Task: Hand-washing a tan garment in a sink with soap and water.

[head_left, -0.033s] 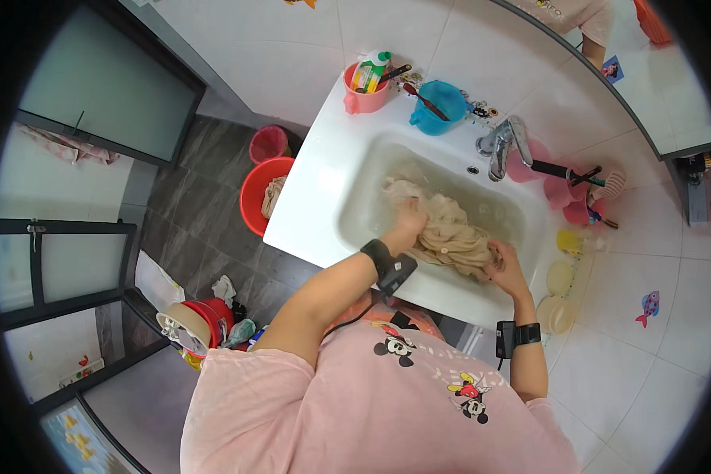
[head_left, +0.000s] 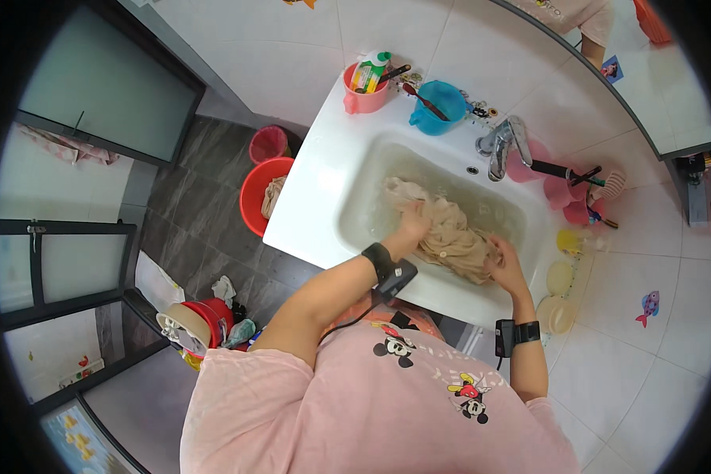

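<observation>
A wet beige garment (head_left: 457,237) with a small button lies bunched in the cloudy water of the white sink (head_left: 355,225). My left hand (head_left: 412,223) grips its left part, with the fingertips partly hidden by the folds. At the garment's right end, near the sink's front wall, my right hand (head_left: 507,267) has its fingers curled round the edge of the cloth. Both hands are low in the basin, close to the water. Each wrist wears a black strap with a small box on it.
A chrome faucet (head_left: 499,148) stands behind the basin. Along the back rim are a pink cup (head_left: 365,101) with a bottle, a blue cup (head_left: 428,120) with a brush, and pink cups at right. Soap dishes (head_left: 558,314) line the right side. A red basin (head_left: 254,193) sits on the floor.
My left hand has shifted slightly to the right on the cloth. The garment's folds have moved a little, and its left end shows more clearly.
</observation>
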Demonstrator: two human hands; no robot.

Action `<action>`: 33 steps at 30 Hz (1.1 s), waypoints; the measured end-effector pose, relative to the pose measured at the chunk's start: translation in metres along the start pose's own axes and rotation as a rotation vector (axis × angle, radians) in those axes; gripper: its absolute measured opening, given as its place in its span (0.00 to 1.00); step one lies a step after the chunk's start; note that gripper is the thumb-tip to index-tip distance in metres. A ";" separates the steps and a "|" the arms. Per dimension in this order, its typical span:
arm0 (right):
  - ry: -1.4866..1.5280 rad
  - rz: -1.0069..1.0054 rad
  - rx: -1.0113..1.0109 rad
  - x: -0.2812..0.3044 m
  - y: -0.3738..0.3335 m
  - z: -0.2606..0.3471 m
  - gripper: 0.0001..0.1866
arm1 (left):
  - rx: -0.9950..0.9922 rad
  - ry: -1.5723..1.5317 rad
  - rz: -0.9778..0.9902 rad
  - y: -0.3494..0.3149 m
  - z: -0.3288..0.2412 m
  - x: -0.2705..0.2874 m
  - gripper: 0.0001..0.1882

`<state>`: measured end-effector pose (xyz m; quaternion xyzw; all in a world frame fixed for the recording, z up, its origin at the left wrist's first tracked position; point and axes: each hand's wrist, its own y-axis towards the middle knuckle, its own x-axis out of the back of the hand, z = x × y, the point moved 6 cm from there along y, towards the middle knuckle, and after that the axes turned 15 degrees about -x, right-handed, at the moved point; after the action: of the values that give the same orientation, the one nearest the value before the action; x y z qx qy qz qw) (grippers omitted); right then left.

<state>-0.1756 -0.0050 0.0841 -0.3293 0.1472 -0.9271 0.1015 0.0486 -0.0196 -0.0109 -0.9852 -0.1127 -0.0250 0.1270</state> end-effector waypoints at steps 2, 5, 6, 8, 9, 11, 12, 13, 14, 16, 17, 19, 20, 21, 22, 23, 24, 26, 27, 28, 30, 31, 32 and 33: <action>0.101 -0.017 0.032 -0.005 0.014 0.007 0.22 | -0.121 0.113 0.245 -0.015 -0.015 -0.019 0.26; 0.192 0.088 -0.176 -0.027 0.042 0.025 0.21 | -0.253 0.177 0.499 -0.040 -0.025 -0.045 0.27; -0.056 0.103 -0.135 -0.039 0.052 0.021 0.20 | -0.358 0.095 0.643 -0.051 -0.028 -0.058 0.27; -0.305 0.118 -0.094 -0.046 0.062 0.015 0.19 | -0.462 0.010 0.786 -0.064 -0.034 -0.065 0.27; -0.417 0.248 -0.145 -0.049 0.065 0.008 0.19 | -0.314 -0.066 0.890 -0.071 -0.031 -0.066 0.27; -0.534 0.382 -0.187 -0.047 0.064 -0.001 0.19 | -0.168 -0.142 0.979 -0.068 -0.021 -0.058 0.27; -0.230 0.381 -0.274 -0.040 0.060 -0.006 0.20 | -0.113 -0.057 0.984 -0.052 0.000 -0.051 0.28; 0.077 0.369 -0.369 -0.034 0.053 -0.012 0.21 | -0.053 0.025 0.999 -0.042 0.014 -0.046 0.28; 0.073 0.372 -0.375 -0.031 0.041 -0.006 0.21 | -0.069 0.151 0.853 -0.029 0.016 -0.034 0.28; 0.504 0.114 -0.477 -0.010 0.026 0.014 0.24 | -0.083 0.277 0.696 -0.020 0.012 -0.021 0.28; 0.505 0.100 -0.480 -0.002 0.025 0.011 0.24 | -0.419 0.448 0.462 -0.012 -0.014 -0.017 0.26; 0.798 0.357 -0.404 0.004 0.026 0.010 0.27 | -0.748 0.598 0.211 -0.016 -0.059 -0.016 0.23; 0.800 0.349 -0.405 0.014 0.027 0.003 0.27 | -0.940 0.502 0.217 -0.024 -0.092 -0.020 0.20; 0.797 0.344 -0.361 0.022 0.028 0.000 0.25 | -1.129 0.401 0.220 -0.031 -0.113 -0.022 0.16; 0.795 0.338 -0.318 0.028 0.029 -0.003 0.23 | -1.133 0.398 0.226 -0.023 -0.113 -0.026 0.16; 0.798 0.333 -0.317 0.033 0.028 -0.001 0.23 | -1.080 0.321 0.384 -0.013 -0.111 -0.036 0.13; 0.718 0.245 -0.309 0.042 0.027 0.002 0.22 | -1.021 0.243 0.539 -0.010 -0.107 -0.045 0.10; 0.642 0.153 -0.299 0.046 0.022 -0.001 0.20 | -0.808 0.220 0.592 -0.007 -0.109 -0.048 0.09; 0.251 -0.129 -0.074 0.053 0.013 0.008 0.19 | -0.591 0.195 0.636 -0.006 -0.107 -0.050 0.08; -0.149 -0.400 0.148 0.050 -0.001 0.022 0.18 | -0.595 0.196 0.643 -0.005 -0.108 -0.053 0.08; -0.151 -0.279 0.146 0.011 -0.006 0.027 0.24 | -0.683 0.255 0.621 -0.001 -0.112 -0.060 0.09; -0.148 -0.286 0.140 -0.003 -0.008 0.031 0.24 | -0.685 0.256 0.630 -0.005 -0.120 -0.063 0.09; -0.193 -0.359 0.159 -0.015 -0.010 0.039 0.24 | -0.695 0.289 0.703 -0.012 -0.134 -0.067 0.10; -0.238 -0.432 0.178 -0.019 -0.011 0.041 0.24 | -0.704 0.322 0.775 -0.018 -0.142 -0.072 0.10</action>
<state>-0.1355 0.0026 0.1071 -0.4498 -0.0214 -0.8913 -0.0537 -0.0285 -0.0539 0.1248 -0.9213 0.2943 -0.1629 -0.1951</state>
